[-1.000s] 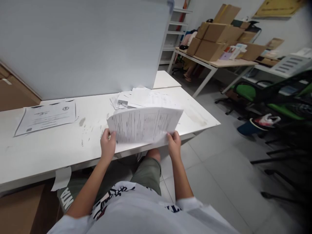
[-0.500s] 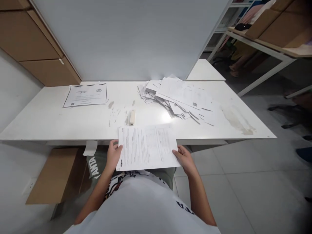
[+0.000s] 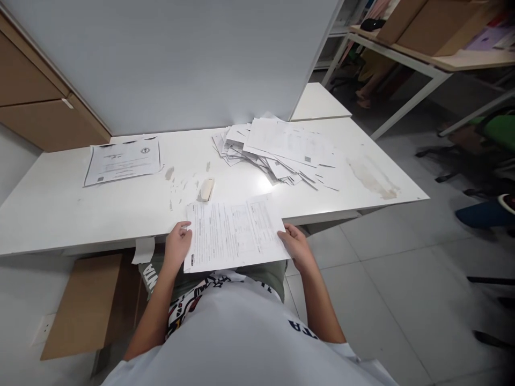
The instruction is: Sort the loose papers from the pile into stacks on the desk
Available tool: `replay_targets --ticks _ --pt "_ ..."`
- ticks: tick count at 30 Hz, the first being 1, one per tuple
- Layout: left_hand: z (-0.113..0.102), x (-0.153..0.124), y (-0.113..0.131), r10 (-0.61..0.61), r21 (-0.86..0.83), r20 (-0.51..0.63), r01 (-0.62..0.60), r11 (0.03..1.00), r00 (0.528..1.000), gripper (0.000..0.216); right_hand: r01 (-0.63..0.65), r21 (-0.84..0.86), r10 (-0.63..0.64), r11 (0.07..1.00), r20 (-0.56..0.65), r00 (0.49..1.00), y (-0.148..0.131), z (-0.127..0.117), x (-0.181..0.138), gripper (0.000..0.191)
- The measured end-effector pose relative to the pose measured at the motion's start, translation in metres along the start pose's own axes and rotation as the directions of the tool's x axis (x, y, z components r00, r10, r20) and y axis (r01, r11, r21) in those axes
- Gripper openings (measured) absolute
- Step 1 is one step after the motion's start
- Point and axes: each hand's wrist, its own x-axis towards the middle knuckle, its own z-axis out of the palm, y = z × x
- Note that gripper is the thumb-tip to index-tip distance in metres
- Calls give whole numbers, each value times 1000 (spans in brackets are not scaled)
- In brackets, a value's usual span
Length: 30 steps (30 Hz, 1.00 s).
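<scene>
A printed sheet of paper (image 3: 233, 233) lies half over the front edge of the white table (image 3: 60, 214). My left hand (image 3: 177, 246) grips its left edge, fingers closed on it. At its right edge my right hand (image 3: 296, 247) pinches the same sheet. A small cream stapler (image 3: 206, 189) sits on the table just beyond the sheet. Further back and to the right is a loose, untidy pile of papers (image 3: 281, 150). A neat small stack of papers (image 3: 123, 161) lies at the back left.
A tall white panel (image 3: 181, 59) stands along the table's back. Cardboard boxes (image 3: 40, 102) sit behind at the left, and one box (image 3: 86, 305) under the table. Another table with boxes (image 3: 422, 32) and chairs (image 3: 483, 139) stand to the right across the tiled floor.
My view swung from the room on the right back to the table. The sheet, held up and bent a second ago, came down flat onto the table's front edge, both hands still on it.
</scene>
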Motion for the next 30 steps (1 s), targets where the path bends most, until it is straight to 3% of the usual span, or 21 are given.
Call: replay_targets --ticks 6,10,13,16,20,30 --pt "8 -8 1 53 21 59 -54 998 997 36 40 -19 -41 999 -41 998 4 -13 -4 34" --pt "11 -10 8 192 245 4 -187 951 981 41 3 14 -2 1000 -95 995 8 -20 -7 35" --pt "12 2 19 431 438 -16 -381 814 902 44 -15 16 17 1000 -104 994 9 -21 -9 35" --pt "18 20 27 575 492 109 -547 677 811 43 -38 14 39 999 -83 996 8 -20 -12 35" --pt "30 36 25 555 498 160 -552 668 816 40 -7 23 9 1000 -92 996 5 -16 -14 35" --pt "32 50 8 561 328 38 -541 775 827 42 84 33 -80 996 -118 990 16 -14 -10 35"
